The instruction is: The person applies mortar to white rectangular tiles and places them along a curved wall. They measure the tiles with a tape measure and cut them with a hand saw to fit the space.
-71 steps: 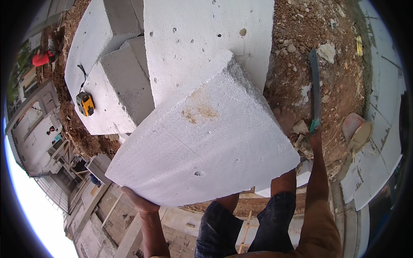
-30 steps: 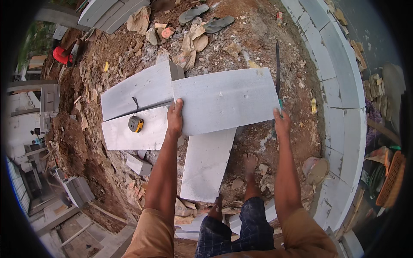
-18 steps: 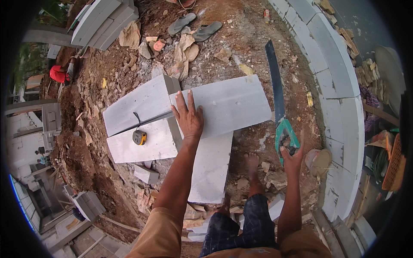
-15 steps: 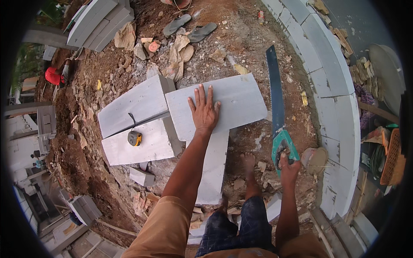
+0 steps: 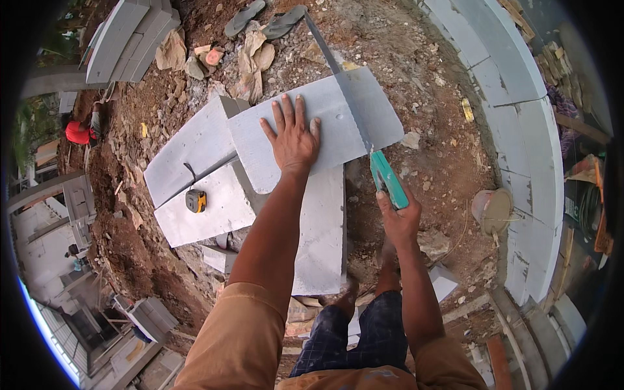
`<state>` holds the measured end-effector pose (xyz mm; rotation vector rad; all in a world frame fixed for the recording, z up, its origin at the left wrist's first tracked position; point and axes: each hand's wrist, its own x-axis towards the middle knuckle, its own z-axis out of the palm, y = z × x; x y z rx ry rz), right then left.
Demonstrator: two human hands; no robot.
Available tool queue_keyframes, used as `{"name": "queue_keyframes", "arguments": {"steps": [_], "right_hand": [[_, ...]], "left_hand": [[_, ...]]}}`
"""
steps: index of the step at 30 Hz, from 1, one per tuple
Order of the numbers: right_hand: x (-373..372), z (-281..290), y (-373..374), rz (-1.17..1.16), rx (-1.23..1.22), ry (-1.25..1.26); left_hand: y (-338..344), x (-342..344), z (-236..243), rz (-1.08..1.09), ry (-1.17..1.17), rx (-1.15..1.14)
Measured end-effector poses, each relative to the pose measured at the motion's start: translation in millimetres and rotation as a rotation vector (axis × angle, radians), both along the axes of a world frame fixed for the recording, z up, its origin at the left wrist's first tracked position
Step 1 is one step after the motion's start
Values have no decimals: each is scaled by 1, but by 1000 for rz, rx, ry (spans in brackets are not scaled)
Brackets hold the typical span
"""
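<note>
My left hand (image 5: 296,140) lies flat with fingers spread on a pale grey lightweight concrete block (image 5: 253,156). This block rests across other blocks, one of them a long block (image 5: 322,227) running toward my feet. In my right hand (image 5: 400,214) is the green handle of a hand saw (image 5: 351,107), my fingers wrapped round it. The saw's dark blade lies across the block's right part, its tip pointing away toward the sandals. Whether its teeth have entered the block I cannot tell. A yellow and black tape measure (image 5: 195,201) sits on a block to the left.
Rubble and torn paper cover the brown soil. A pair of sandals (image 5: 284,23) lies at the far side. A curved low block wall (image 5: 513,136) runs along the right, with a bucket (image 5: 492,210) beside it. More blocks (image 5: 130,42) are stacked far left. A person in red (image 5: 80,132) is beyond.
My right hand has brought the saw left from beside the block, and the blade now lies across it. My left hand stays flat on the block. The whole view has shifted slightly.
</note>
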<state>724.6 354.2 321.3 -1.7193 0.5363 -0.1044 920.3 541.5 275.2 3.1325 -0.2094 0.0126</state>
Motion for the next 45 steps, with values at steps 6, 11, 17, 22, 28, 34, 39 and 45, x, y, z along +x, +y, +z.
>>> {"name": "queue_keyframes", "arguments": {"steps": [6, 11, 17, 22, 28, 34, 39, 45], "right_hand": [[2, -6, 2, 9, 27, 88], [-8, 9, -6, 53, 5, 215], [-106, 35, -34, 200, -147, 170], [-74, 36, -36, 165, -141, 181], [26, 37, -30, 186, 35, 276], [-114, 74, -55, 166, -43, 171], [7, 42, -33, 184, -67, 260], [28, 48, -35, 238, 32, 136]], "left_hand": [[0, -5, 1, -6, 9, 31], [-2, 1, -3, -3, 17, 45], [-2, -2, -4, -4, -11, 72], [-4, 1, -3, -26, -10, 74], [-2, 2, -4, -28, -1, 74], [-2, -3, 1, -18, -4, 95], [-6, 1, 0, -50, -18, 86], [1, 2, -1, -18, 26, 82]]}}
